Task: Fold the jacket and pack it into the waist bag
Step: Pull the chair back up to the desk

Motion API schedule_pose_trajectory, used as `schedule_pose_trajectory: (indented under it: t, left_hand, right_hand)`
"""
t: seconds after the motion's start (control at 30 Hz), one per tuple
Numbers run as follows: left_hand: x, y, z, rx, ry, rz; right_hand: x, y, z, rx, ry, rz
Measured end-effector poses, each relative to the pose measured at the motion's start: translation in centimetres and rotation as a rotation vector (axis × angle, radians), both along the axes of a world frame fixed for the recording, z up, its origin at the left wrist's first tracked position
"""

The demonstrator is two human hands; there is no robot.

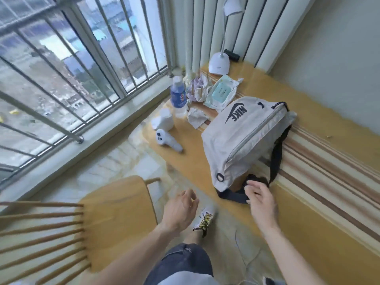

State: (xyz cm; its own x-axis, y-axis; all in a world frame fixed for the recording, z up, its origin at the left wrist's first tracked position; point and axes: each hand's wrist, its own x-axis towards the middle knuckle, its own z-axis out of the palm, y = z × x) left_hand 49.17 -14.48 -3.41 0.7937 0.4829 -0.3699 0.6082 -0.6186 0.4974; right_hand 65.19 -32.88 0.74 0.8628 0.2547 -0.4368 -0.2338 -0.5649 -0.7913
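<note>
A pale grey waist bag (242, 140) with a dark logo lies bulging on the yellow table (308, 233), its long zip shut. Its dark strap (276, 155) runs down the right side and bunches at the bag's near end. My right hand (260, 200) hovers over that bunched strap with fingers spread, touching or just above it. My left hand (181, 210) hangs open in the air left of the table's near corner, holding nothing. No jacket shows in view.
A wooden chair (115, 212) stands at lower left. Behind the bag lie a water bottle (178, 95), tissue roll (163, 121), white handheld device (167, 139), wet wipes pack (221, 91), crumpled paper (196, 118) and a desk lamp (219, 62). A barred window fills the left.
</note>
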Motion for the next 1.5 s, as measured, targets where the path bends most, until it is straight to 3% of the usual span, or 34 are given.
schedule_pose_trajectory:
  t: [0.23,0.4,0.67,1.17,1.37,1.5]
  left_hand:
    - [-14.9,-3.3,2.0,0.037,0.035,0.024]
    - [-27.4,-6.3,4.3,-0.015,0.096,0.130]
    - [-42.1,-4.8,9.3,0.178,0.103,0.352]
    - [-54.1,5.9,14.2,0.404,0.044,0.539]
    - [-55.7,14.8,12.1,0.376,0.080,0.458]
    - [-53.5,23.6,9.6,0.389,0.079,0.289]
  right_hand:
    - [-16.5,-5.9,0.7,0.030,-0.045,0.090]
    - [-29.3,-8.6,2.1,0.088,0.055,0.107]
    - [-43.6,-5.2,4.6,0.254,0.209,0.148]
    - [-55.3,8.2,6.7,0.338,0.213,0.422]
    - [-60.1,16.1,5.3,0.273,0.246,0.446]
    - [-62.0,23.5,3.5,0.221,0.253,0.373]
